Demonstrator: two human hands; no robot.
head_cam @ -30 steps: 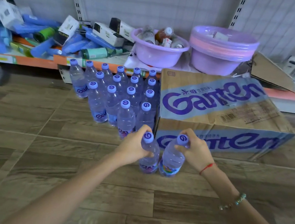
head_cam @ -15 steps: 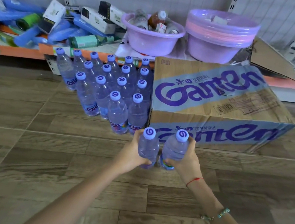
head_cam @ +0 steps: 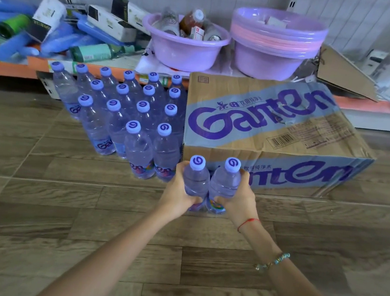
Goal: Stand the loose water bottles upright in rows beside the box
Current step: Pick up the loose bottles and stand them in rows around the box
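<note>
Hands (head_cam: 179, 193) (head_cam: 239, 199) each grip an upright bottle (head_cam: 196, 179) (head_cam: 225, 180).

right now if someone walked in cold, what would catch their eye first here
First, the two water bottles held upright side by side at centre, the left hand gripping one and the right hand the other, just in front of the box. Next, the big cardboard box with purple lettering on the floor, and the block of standing bottles in rows at its left side. Behind, purple basins sit on the low shelf.
</note>
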